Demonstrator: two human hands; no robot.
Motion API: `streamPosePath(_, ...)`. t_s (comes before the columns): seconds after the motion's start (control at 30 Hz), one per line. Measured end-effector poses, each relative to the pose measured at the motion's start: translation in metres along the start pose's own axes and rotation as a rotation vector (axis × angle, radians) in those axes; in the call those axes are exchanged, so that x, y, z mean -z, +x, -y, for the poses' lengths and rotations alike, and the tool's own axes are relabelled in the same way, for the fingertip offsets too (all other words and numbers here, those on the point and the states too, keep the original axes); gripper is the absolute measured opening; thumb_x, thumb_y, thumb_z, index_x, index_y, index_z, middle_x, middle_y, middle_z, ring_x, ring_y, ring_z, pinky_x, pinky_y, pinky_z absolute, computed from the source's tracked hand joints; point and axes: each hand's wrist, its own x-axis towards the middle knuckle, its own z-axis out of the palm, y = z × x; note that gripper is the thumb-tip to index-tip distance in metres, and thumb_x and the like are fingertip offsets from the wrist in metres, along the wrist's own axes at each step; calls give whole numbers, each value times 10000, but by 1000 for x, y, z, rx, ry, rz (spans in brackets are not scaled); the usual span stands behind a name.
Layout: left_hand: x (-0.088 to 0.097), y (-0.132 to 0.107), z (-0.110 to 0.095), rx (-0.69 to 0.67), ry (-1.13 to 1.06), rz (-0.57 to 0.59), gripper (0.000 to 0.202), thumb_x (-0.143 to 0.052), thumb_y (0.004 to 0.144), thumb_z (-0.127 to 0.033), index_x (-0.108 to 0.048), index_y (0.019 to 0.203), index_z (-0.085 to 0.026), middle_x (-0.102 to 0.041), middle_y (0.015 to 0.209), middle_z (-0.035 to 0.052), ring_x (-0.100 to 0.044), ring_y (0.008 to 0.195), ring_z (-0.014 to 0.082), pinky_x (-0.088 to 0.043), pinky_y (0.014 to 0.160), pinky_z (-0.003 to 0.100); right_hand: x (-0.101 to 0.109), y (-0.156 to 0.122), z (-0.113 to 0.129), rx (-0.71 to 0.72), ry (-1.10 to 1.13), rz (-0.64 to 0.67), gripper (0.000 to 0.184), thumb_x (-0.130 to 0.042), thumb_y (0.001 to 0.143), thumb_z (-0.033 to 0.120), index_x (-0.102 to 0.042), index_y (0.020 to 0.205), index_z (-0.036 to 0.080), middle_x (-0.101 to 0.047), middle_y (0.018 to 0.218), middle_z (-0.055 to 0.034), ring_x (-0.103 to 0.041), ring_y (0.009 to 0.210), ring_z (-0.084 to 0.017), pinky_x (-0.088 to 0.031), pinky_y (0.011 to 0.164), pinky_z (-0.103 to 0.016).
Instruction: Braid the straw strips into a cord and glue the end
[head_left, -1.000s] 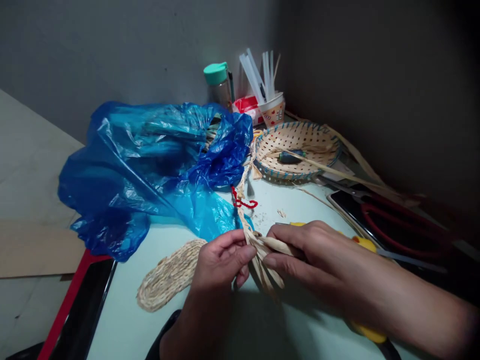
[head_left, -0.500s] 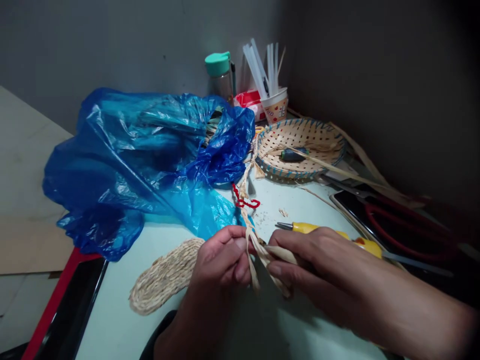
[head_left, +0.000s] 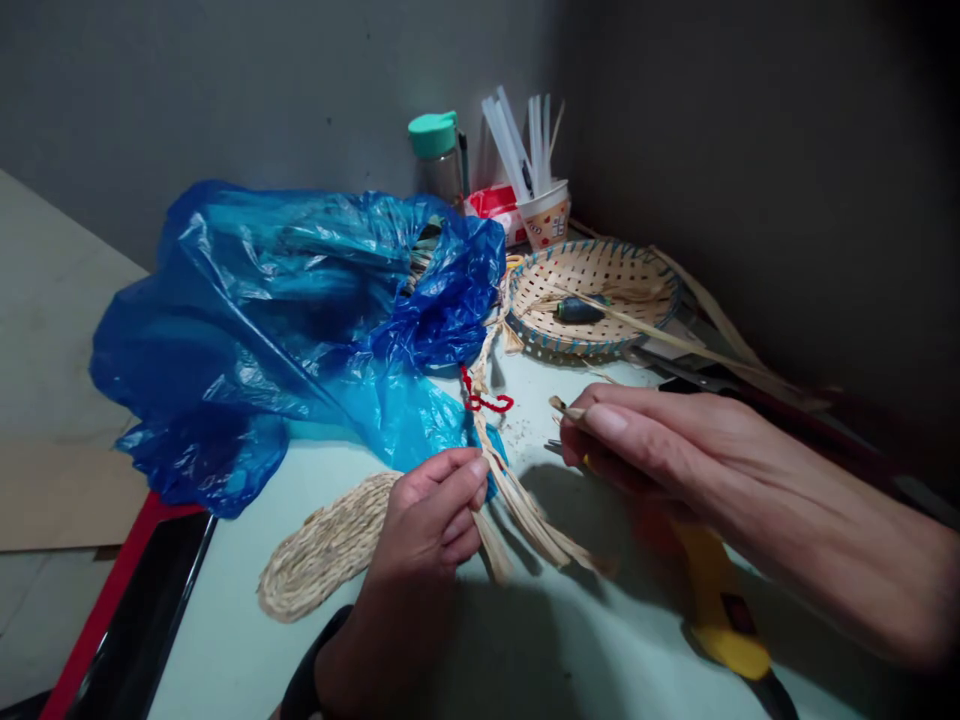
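My left hand (head_left: 439, 505) is closed in a pinch on a pale straw braid (head_left: 487, 440). Several loose flat strands (head_left: 536, 515) fan out from it towards the lower right. A red twisted tie (head_left: 487, 403) sits around the braid farther up. Apart from the braid, my right hand (head_left: 645, 430) is raised and pinches a straw strip (head_left: 571, 410), whose short end sticks out past the fingertips. Below that hand is what looks like a yellow glue gun (head_left: 724, 620), partly hidden. Beside my left wrist lies a flat oval woven straw sole (head_left: 322, 555).
A blue plastic bag (head_left: 300, 290) covers the back left of the table (head_left: 225, 620). Behind stand a green-lidded bottle (head_left: 435, 150) and a paper cup (head_left: 546, 215) of translucent sticks. A woven basket (head_left: 592, 345) holds a dark thread spool (head_left: 581, 308) and straw.
My right hand has moved up and away from the strands with a straw strip in its fingers. The loose strands now spread out freely. My left hand keeps its pinch, slightly farther left.
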Motion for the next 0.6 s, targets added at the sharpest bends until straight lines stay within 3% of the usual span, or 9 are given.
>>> streamPosePath(0.1, -1, 0, -1, -17, 7, -7, 133, -702, 764, -193, -631, 815, -93, -410, 556, -84, -166, 403, -15, -129, 354, 117, -2, 4, 6, 17, -29, 32, 376, -378, 965, 419, -634, 777, 218, -620, 719, -14, -563, 669, -178, -418, 592, -279)
streamPosePath(0.27, 0, -1, 3, -71, 5, 41, 132, -682, 793, -196, -630, 845, -87, -396, 595, -74, -160, 434, -5, -136, 370, 125, -11, 10, 5, 87, 52, 135, 229, -462, 945, 315, -653, 868, 214, -672, 864, 8, -598, 776, -147, -426, 689, -251)
streamPosePath(0.4, 2, -3, 6, -102, 10, 87, 110, -659, 821, -204, -612, 843, -107, -387, 644, -64, -175, 462, 6, -155, 388, 128, -16, 15, 1, 40, 143, 153, 141, -497, 918, 309, -593, 935, 206, -664, 778, 19, -597, 720, -143, -416, 633, -248)
streamPosePath(0.6, 1, -6, 7, -142, 25, 125, 121, -636, 838, -208, -617, 883, -98, -464, 714, -19, -295, 489, 5, -187, 396, 123, -23, 18, 5, 97, -120, 142, 204, -455, 931, 299, -548, 788, 188, -582, 725, 12, -494, 660, -127, -337, 591, -252)
